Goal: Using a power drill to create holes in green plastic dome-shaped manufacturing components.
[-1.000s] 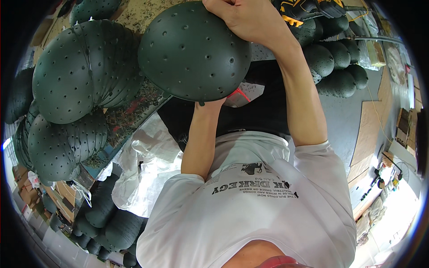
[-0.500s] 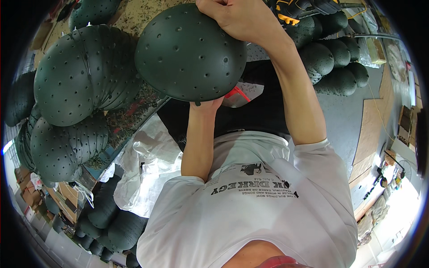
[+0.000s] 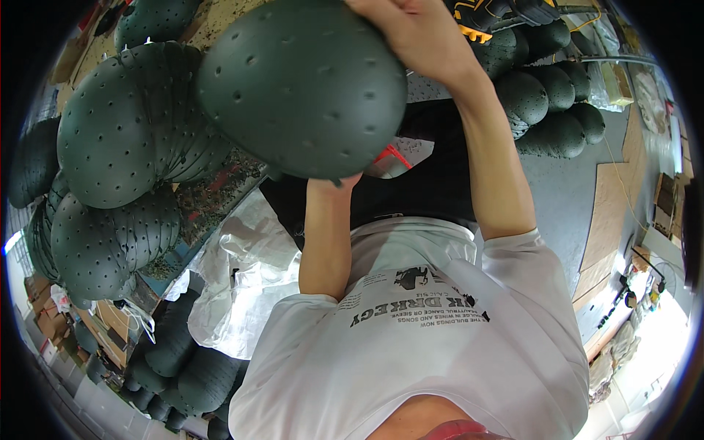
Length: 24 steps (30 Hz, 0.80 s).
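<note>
A large dark green rounded shell (image 3: 301, 88), dotted with small pits, is held up in front of me. My right hand (image 3: 418, 33) grips its upper right rim, the fingertips partly out of sight past the edge. From below, my left hand (image 3: 350, 180) supports it at the lower rim; most of that hand is hidden behind the shell, and its fingers do not show. A small dark tab (image 3: 337, 182) sticks out at the shell's lower edge. Just left of the held shell is a nested stack of similar dotted shells (image 3: 103, 128).
Another shell stack (image 3: 92, 246) lies below that one. Dark crumbs litter the workbench (image 3: 227, 22). A yellow and black power tool (image 3: 506, 13) is at the upper right, above more stacked shells (image 3: 550, 88). A white plastic sack (image 3: 242, 293) hangs by the bench edge.
The shell has tilted and shifted slightly left and looks larger, its edge now overlapping the neighbouring stack. My right hand has turned with it, still on the rim.
</note>
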### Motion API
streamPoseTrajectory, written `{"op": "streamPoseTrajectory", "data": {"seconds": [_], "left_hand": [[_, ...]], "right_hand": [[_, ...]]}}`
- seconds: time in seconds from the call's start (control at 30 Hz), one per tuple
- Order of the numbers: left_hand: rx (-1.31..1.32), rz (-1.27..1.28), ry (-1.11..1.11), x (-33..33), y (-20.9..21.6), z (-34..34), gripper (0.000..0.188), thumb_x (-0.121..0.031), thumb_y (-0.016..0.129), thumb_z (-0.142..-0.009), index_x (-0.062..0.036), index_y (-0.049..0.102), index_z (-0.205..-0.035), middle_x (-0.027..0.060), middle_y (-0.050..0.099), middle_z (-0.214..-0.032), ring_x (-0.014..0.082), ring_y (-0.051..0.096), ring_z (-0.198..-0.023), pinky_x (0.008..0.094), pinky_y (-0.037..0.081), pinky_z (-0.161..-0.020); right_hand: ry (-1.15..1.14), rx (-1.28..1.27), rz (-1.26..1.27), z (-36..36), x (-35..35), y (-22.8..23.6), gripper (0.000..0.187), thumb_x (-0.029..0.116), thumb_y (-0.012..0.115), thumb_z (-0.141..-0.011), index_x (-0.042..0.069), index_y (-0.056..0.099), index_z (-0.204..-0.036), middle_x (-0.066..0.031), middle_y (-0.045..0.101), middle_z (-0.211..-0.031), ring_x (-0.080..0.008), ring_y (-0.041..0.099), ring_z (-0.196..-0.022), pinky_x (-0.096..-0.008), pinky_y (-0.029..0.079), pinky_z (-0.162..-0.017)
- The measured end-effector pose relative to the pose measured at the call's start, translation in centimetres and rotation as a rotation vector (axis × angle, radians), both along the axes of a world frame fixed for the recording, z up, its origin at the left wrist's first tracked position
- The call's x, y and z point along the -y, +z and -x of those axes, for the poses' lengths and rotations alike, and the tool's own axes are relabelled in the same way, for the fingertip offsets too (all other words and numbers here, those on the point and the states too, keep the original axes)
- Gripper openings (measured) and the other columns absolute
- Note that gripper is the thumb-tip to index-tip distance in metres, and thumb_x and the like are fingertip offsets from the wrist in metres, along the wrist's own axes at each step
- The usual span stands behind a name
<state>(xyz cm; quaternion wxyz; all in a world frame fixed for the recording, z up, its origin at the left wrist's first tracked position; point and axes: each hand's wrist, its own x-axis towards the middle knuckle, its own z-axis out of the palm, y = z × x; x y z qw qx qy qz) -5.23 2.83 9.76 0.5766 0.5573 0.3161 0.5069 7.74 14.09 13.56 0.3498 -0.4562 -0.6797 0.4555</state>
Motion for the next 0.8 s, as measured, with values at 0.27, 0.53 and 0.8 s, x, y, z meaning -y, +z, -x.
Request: {"op": "streamPoseTrajectory", "data": {"seconds": [0.27, 0.53, 0.8], "left_hand": [[0.021, -0.345, 0.371, 1.3, 2.0, 1.8, 0.032, -0.016, 0.064, -0.095, 0.0073, 0.068, -0.116, 0.0230, 0.064, -0.122, 0.0285, 0.061, -0.115, 0.0382, 0.045, -0.101], [0.615, 0.249, 0.227, 1.5, -1.9, 1.2, 0.034, -0.014, 0.055, -0.100, 0.0065, 0.056, -0.127, 0.0224, 0.061, -0.129, 0.0320, 0.063, -0.116, 0.0446, 0.051, -0.100], [0.537, 0.492, 0.413, 1.8, -3.1, 0.7, 0.033, 0.009, 0.063, -0.086, 0.0015, 0.063, -0.119, 0.0100, 0.067, -0.115, 0.0216, 0.067, -0.102, 0.0349, 0.054, -0.089]], "right_hand": [[-0.089, -0.209, 0.009, -2.0, 4.2, -0.1, 0.033, 0.028, 0.065, -0.094, -0.004, 0.070, -0.086, -0.0108, 0.070, -0.074, -0.0232, 0.065, -0.067, -0.0348, 0.050, -0.064], [-0.271, -0.148, -0.092, -4.0, 6.0, -1.7, 0.035, 0.032, 0.069, -0.088, -0.003, 0.071, -0.089, -0.0107, 0.071, -0.077, -0.0255, 0.068, -0.073, -0.0372, 0.053, -0.070], [-0.335, -0.156, -0.176, -10.5, 1.7, -5.5, 0.039, 0.036, 0.074, -0.082, -0.002, 0.071, -0.092, -0.0105, 0.071, -0.081, -0.0278, 0.070, -0.079, -0.0397, 0.055, -0.076]]}}
